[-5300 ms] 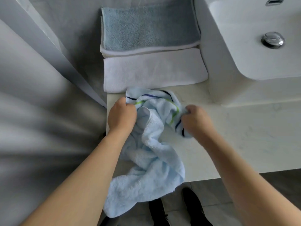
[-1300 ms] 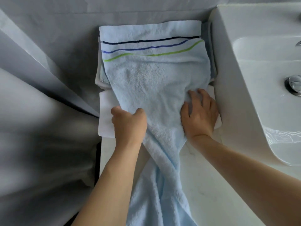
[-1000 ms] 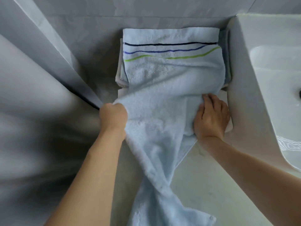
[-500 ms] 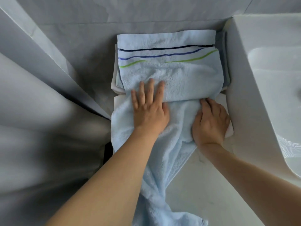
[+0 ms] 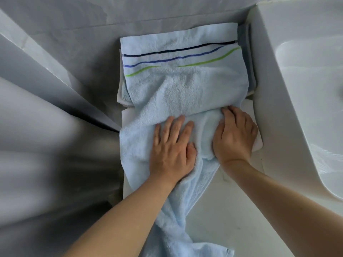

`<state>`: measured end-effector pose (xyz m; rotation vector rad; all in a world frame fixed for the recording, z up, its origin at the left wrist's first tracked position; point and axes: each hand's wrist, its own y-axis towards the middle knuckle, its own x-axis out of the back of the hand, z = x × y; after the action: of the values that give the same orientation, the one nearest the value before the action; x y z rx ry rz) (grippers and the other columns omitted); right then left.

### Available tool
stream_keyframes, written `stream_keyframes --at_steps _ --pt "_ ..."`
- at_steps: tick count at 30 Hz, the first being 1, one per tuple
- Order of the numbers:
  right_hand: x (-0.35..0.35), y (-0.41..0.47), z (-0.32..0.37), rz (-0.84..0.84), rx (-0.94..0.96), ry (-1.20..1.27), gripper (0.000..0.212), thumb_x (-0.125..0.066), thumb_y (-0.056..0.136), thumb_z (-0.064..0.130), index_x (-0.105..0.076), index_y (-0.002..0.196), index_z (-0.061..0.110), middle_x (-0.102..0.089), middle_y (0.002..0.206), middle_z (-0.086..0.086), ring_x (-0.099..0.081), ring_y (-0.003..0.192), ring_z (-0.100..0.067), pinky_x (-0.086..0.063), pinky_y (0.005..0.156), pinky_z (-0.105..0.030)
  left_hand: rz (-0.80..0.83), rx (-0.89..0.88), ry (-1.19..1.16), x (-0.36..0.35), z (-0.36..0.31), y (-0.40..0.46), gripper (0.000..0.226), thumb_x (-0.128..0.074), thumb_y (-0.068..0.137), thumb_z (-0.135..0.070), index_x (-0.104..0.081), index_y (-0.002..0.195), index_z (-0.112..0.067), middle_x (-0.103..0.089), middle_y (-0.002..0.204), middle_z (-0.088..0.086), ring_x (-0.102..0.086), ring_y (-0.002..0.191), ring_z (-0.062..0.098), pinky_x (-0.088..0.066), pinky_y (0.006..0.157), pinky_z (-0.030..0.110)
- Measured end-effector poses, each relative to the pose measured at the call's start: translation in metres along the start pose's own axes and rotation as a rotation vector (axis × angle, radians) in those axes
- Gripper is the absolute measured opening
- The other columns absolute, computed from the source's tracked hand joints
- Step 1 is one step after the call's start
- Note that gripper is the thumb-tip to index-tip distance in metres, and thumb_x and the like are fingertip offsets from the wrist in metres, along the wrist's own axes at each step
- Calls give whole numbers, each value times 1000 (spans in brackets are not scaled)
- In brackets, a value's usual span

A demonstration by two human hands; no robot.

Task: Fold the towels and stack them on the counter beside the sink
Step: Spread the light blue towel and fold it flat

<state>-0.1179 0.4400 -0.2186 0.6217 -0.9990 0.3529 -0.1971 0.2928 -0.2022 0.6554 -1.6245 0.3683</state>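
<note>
A light blue towel [image 5: 185, 84] with dark blue, blue and green stripes lies spread over the stack of folded towels at the back of the counter. Its near end trails down across the counter [image 5: 228, 219] towards me. My left hand [image 5: 172, 147] presses flat on the towel's middle, fingers straight. My right hand [image 5: 234, 135] lies beside it on the towel's right part, fingers bent slightly over the cloth. A white folded towel [image 5: 258, 143] shows at its right edge, and a grey-blue one [image 5: 250, 71] peeks out behind.
The white sink basin [image 5: 306, 89] stands directly right of the towels. A grey tiled wall [image 5: 130, 12] closes the back, and a slanted grey panel [image 5: 46, 75] borders the counter on the left.
My left hand slid back towards me from the upper fold to the towel's middle. The upper part of the towel now shows a crease. My right hand stayed in place.
</note>
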Motion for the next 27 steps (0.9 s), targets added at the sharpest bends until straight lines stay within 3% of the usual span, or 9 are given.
stream_keyframes --at_steps 3,8,11,13,16,19,21,24,27 --pt "5 0 1 12 -36 85 39 -41 92 22 -59 125 12 -54 134 -7 -49 120 -29 -31 104 -42 -10 6 -1 -1 0 1 57 -39 91 -37 -51 144 -21 -43 154 4 -33 145 29 -24 117 53" --pt "21 -18 8 -43 -145 481 42 -55 89 9 -50 131 7 -39 141 -12 -41 129 -27 -31 111 -41 -30 3 11 -6 3 2 57 -35 92 -38 -49 145 -22 -42 154 4 -33 146 28 -25 118 53" --pt "40 -50 20 -27 -200 611 47 -57 88 6 -45 133 12 -34 134 -1 -46 118 -21 -41 103 -33 -38 5 9 -8 3 1 57 -34 92 -38 -49 145 -22 -42 154 4 -33 145 28 -25 118 53" --pt "58 -69 28 79 -457 652 47 -58 86 10 -43 131 19 -40 126 5 -53 98 -14 -44 87 -25 -39 7 3 -8 3 1 57 -35 91 -38 -50 144 -22 -44 154 4 -34 145 28 -25 118 53" --pt "71 -82 30 398 -684 610 32 -60 85 22 -44 112 21 -58 97 2 -57 82 -15 -44 69 -30 -57 8 -3 -8 2 2 56 -36 91 -38 -52 142 -22 -45 152 4 -36 143 28 -26 117 52" --pt "78 -80 29 622 -584 460 17 -58 86 31 -51 89 16 -60 77 4 -57 71 -16 -42 58 -29 -63 6 -12 -9 4 2 56 -34 92 -38 -52 142 -22 -45 152 3 -36 144 27 -27 117 52" --pt "74 -80 26 666 -439 320 26 -52 90 32 -53 74 10 -58 69 -1 -54 65 -21 -39 54 -30 -76 1 -9 -10 4 2 55 -33 92 -37 -53 141 -22 -47 151 3 -37 143 27 -28 116 52" --pt "74 -79 22 557 -547 586 31 -47 94 32 -57 75 9 -65 69 -5 -62 65 -25 -50 63 -38 -106 -17 0 -12 6 3 55 -33 91 -36 -56 138 -21 -50 149 4 -40 141 28 -31 114 52" --pt "81 -74 7 220 -870 962 24 -48 88 27 -56 72 12 -60 71 -6 -57 70 -24 -50 65 -43 -95 2 0 -12 8 5 55 -32 91 -36 -57 138 -23 -50 148 3 -41 140 28 -31 115 50"
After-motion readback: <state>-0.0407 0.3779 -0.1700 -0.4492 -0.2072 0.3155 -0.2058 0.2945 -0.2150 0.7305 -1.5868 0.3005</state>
